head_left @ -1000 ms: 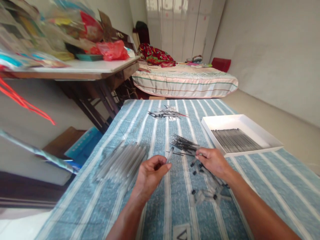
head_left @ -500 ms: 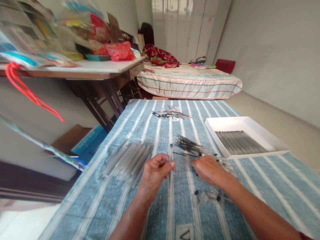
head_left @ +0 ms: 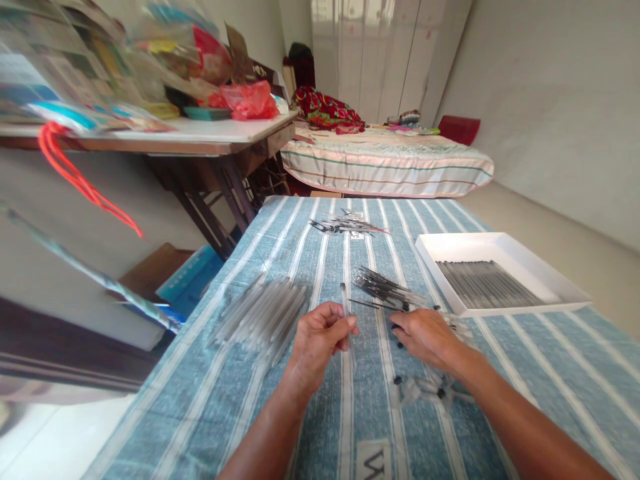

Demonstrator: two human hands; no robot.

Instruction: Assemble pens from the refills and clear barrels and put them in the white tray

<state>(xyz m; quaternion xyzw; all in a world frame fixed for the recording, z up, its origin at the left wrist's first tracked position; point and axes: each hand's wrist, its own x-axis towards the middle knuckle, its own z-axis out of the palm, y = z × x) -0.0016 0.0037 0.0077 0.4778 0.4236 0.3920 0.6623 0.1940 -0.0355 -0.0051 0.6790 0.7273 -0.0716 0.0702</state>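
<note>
My left hand (head_left: pixel 320 341) is closed round a clear pen barrel (head_left: pixel 345 298) that sticks up from its fingers. My right hand (head_left: pixel 423 335) lies low on the blue striped cloth (head_left: pixel 310 413), fingers curled down among small black pen caps (head_left: pixel 399 345); what they pinch is hidden. A loose bunch of thin dark refills (head_left: pixel 384 291) lies just beyond both hands. To the left of my left hand is a pile of clear barrels (head_left: pixel 263 316). More clear parts with black tips (head_left: pixel 427 389) sit under my right forearm.
A white tray (head_left: pixel 545 278) with a row of finished pens (head_left: pixel 484 283) stands at the right. A small heap of dark metal bits (head_left: pixel 345 225) lies further off. A cluttered side table (head_left: pixel 200 133) is at the left, a bed (head_left: pixel 385 163) beyond.
My right hand moved down from the refill bunch to the caps on the cloth. My left hand raised the clear barrel more upright. The view shifted slightly left.
</note>
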